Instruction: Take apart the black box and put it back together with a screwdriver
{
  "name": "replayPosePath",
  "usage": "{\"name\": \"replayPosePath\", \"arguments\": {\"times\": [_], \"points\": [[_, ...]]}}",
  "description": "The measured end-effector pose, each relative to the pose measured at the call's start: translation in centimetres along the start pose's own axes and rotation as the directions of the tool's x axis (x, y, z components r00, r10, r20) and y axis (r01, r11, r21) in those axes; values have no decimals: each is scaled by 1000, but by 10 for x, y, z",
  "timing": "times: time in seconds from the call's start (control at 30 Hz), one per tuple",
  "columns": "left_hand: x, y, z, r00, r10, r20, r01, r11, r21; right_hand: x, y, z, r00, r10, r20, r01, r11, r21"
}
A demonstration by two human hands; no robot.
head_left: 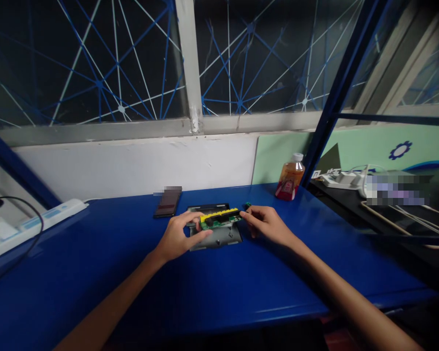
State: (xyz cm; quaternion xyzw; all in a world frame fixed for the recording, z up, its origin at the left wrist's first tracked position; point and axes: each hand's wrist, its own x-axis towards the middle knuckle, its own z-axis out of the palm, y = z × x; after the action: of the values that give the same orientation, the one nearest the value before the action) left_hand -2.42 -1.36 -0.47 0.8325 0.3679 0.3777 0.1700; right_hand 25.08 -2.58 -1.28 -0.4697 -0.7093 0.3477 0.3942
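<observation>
1. Left hand [179, 235]: thumb on near side, fingers behind, pinching left end of a long green circuit board with a row of yellow blocks and black parts [222, 218].
2. Right hand [266, 223]: thumb and index finger closed together at the board's right end, pinching it; other fingers curled.
3. Board: held between both hands, tilted, above a shallow dark-grey plastic casing [223, 237]. Casing lies on a glossy blue tabletop [219, 287], partly hidden by board and left hand; one piece or two, cannot tell.
4. Small green piece [248, 204] just beyond right fingers; too small to identify.
5. Black rectangular phone [168, 201] lies flat, left of casing, near the white wall [139, 170].
6. Clear plastic bottle, white cap, amber liquid, red label [291, 175]: upright, far right of tabletop, by a blue metal post [322, 129].
7. Long white power strip [68, 212] at left edge.
</observation>
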Motion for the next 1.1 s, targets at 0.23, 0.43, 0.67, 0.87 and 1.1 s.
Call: {"name": "replayPosePath", "arguments": {"times": [0.23,0.43,0.67,0.87,1.1], "points": [[0,-8,6,993,91,-80,-88,995,45,-3,-3,-1,999,-40,10,40,999,-11],[0,-1,3,998,-12,-68,13,1000,16,-2,2,2,998,-32,53,29,998,53],[-2,0,5,973,-230,25,232,967,-103,-1,1,2,997,-50,56,46,996,75],[-2,1,6,947,-314,64,319,943,-94,-2,3,6,997,10,70,-15,997,75],[0,3,-1,943,-285,174,286,958,18,-1,1,9,997,61,47,-66,990,128]]}}
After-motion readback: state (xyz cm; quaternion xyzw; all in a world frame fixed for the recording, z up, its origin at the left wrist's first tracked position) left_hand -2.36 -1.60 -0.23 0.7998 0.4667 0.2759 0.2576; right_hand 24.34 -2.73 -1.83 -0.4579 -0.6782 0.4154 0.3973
